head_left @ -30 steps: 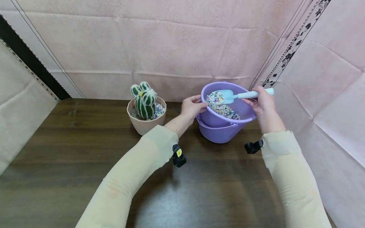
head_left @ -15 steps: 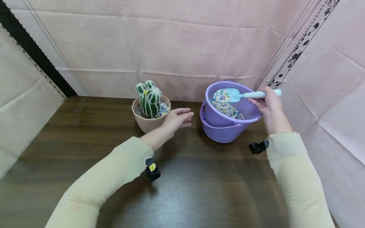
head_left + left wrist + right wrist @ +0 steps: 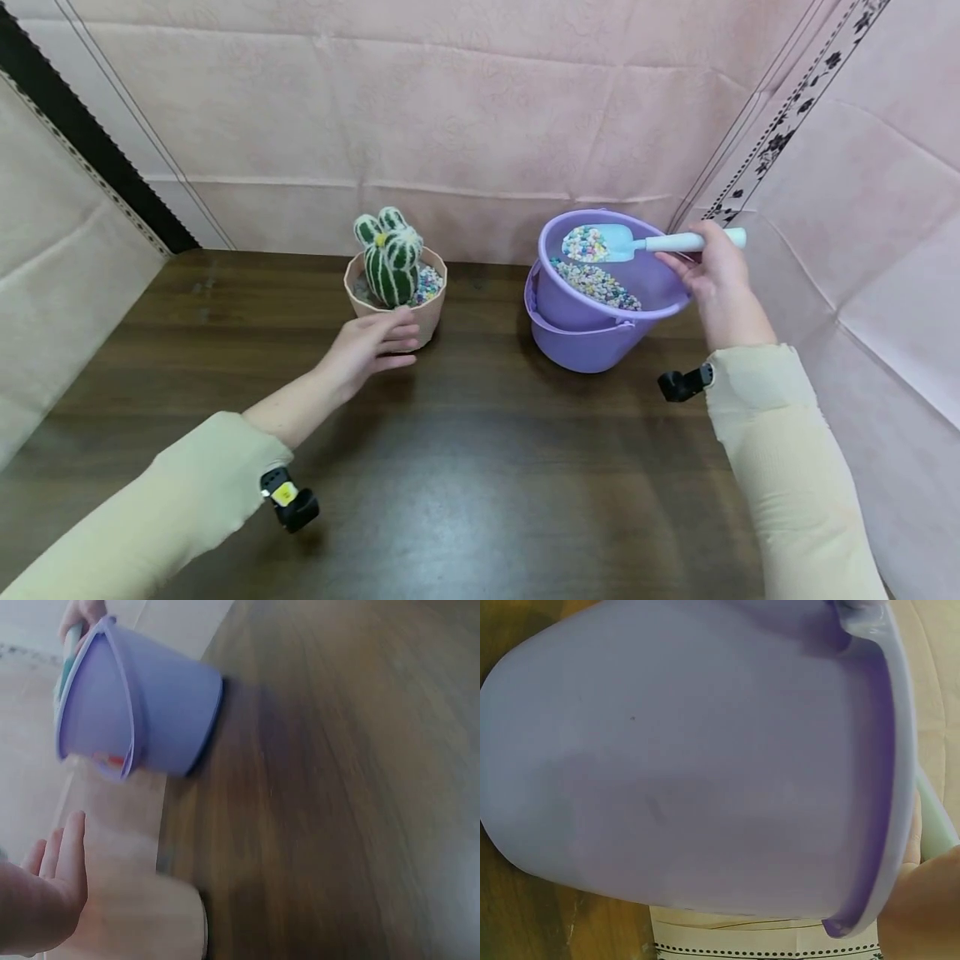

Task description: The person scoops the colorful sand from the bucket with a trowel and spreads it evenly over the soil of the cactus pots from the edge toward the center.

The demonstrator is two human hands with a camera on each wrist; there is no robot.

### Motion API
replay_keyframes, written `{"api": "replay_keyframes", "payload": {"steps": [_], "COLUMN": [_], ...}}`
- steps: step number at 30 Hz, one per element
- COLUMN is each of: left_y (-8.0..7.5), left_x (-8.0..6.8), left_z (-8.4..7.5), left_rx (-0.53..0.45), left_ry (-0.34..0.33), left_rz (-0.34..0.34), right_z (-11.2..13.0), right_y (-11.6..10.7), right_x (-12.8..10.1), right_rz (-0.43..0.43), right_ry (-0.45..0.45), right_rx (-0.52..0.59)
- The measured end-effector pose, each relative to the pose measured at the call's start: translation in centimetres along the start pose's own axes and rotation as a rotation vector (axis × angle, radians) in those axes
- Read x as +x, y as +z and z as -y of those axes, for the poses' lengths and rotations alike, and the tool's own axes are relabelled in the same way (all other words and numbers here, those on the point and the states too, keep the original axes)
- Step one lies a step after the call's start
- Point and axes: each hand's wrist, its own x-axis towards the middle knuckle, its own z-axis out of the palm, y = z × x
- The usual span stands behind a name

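My right hand (image 3: 720,271) grips the handle of a light blue toy shovel (image 3: 641,244), held level over a purple bucket (image 3: 573,304). Small multicoloured pebbles (image 3: 585,242) lie on the shovel's blade, and more pebbles (image 3: 596,283) lie inside the bucket. In the right wrist view the bucket's wall (image 3: 705,765) hides most of that hand. My left hand (image 3: 367,350) is held with fingers extended, in front of a beige flowerpot (image 3: 427,321), its fingertips overlapping the pot's side in the head view. A knitted-looking green and white cactus (image 3: 390,262) stands in the pot with pebbles beside it.
Everything stands on a dark wooden table (image 3: 465,483). Pale patterned cloth (image 3: 480,117) hangs behind and along both sides, close to the bucket's back. The bucket's handle (image 3: 127,697) hangs down along its side. Black wrist cameras are strapped to both sleeves.
My left hand has let go of the bucket's rim and moved left, past the front of the flowerpot. The right hand keeps the loaded shovel over the bucket, raised slightly off the pebbles.
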Motion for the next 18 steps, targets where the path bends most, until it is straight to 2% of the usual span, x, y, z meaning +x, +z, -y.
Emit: {"api": "replay_keyframes", "payload": {"steps": [3, 9, 14, 18], "left_y": [-1.7, -4.0, -5.5, -5.5], "left_x": [-0.8, -1.1, -0.7, 0.2], "left_z": [-0.3, -0.7, -0.9, -1.1], "left_rx": [0.0, 0.015, -0.008, -0.034], "left_ry": [0.003, -0.026, -0.044, -0.012], "left_rz": [-0.006, -0.052, -0.179, -0.279], "right_z": [0.0, 0.0, -0.4, -0.6], "right_y": [0.0, 0.4, 0.8, 1.2], "right_x": [-0.1, 0.0, 0.0, 0.0], "right_rz": [0.001, -0.013, -0.013, 0.0], "right_ry": [0.001, 0.007, 0.017, 0.034], "right_rx": [0.005, 0.005, 0.004, 0.019]}}
